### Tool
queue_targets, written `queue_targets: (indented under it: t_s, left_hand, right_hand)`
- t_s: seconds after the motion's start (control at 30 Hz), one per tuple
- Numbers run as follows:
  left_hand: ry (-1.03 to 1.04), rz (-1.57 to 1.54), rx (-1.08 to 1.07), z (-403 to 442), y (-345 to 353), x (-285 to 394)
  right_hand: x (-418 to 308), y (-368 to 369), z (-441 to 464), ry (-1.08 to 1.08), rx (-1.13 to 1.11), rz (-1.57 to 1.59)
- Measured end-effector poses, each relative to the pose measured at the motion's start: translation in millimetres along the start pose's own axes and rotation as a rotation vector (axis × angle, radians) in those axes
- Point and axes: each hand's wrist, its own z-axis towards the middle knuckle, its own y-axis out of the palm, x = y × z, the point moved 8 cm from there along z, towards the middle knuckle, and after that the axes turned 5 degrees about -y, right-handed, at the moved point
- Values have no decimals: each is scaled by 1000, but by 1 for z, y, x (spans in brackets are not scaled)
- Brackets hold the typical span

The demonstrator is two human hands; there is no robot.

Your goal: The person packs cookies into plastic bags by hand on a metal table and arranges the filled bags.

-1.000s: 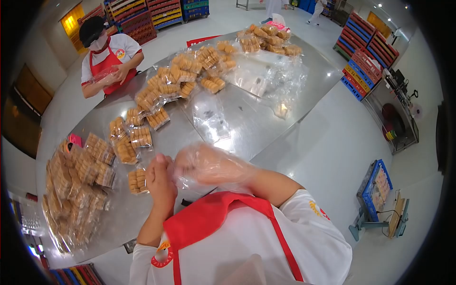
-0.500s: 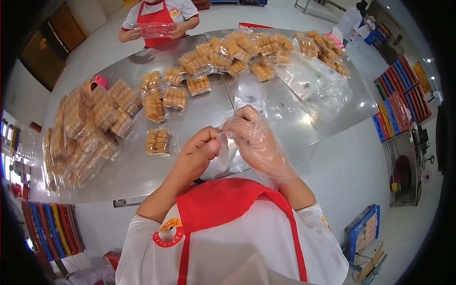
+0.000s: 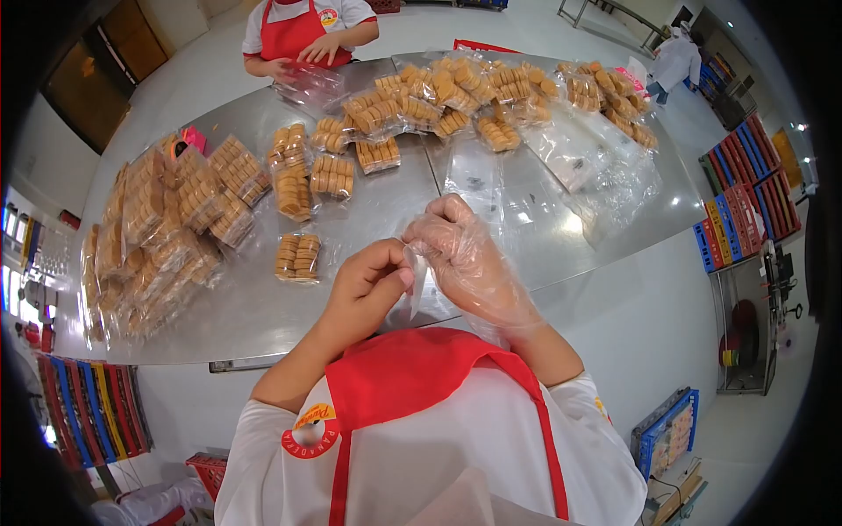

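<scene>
My bare left hand (image 3: 367, 285) pinches a thin, clear piece of plastic (image 3: 416, 279) over the table's near edge. Touching it from the other side is my right hand (image 3: 465, 254), in a clear plastic glove, its fingers curled closed at the same plastic. A small pack of round cookies (image 3: 298, 257) lies to the left of my hands. Beyond them are more cookie packs (image 3: 331, 177) and a flat clear bag (image 3: 474, 180). A big heap of packed cookies (image 3: 158, 228) covers the table's left end.
The metal table (image 3: 377, 206) curves around in front of me. Loose clear bags (image 3: 583, 167) lie at its right, below more packs (image 3: 614, 92). A co-worker in a red apron (image 3: 303, 35) stands across it. Stacked crates (image 3: 737, 219) and a rack (image 3: 745, 324) are at the right.
The view has swung round and settled. My hands have come together more closely at the plastic, both still closed. The co-worker's clear plastic has been lowered to the table's edge.
</scene>
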Motion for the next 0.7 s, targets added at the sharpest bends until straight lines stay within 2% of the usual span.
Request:
queue_targets:
  t_s: [0.03,0.13,0.2,0.23,0.3,0.4,0.43,0.5,0.53,0.63,0.7]
  left_hand:
    - [41,115,25,1,-2,4]
    - [183,83,39,9,7,18]
    - [130,194,38,12,5,16]
    - [104,249,36,14,3,15]
    - [279,419,115,15,-11,17]
    - [466,675,278,12,-10,24]
    - [517,761,338,12,-4,30]
    - [573,762,298,13,9,34]
    - [601,763,278,12,14,37]
    - [320,1055,145,14,16,39]
    - [233,1073,140,15,7,41]
  right_hand:
    - [3,1,0,99,-17,130]
    - [1,7,-8,361,-16,452]
    - [5,9,-16,489,57,576]
    - [11,9,-21,507,100,610]
    - [28,10,-32,539,186,678]
    - [43,17,-41,646,-29,503]
    - [45,17,-42,673,33,558]
    - [50,20,-45,724,159,669]
    - [58,16,-50,727,215,614]
    - [82,-1,-64,735,352,412]
    - [86,-20,-69,741,405,226]
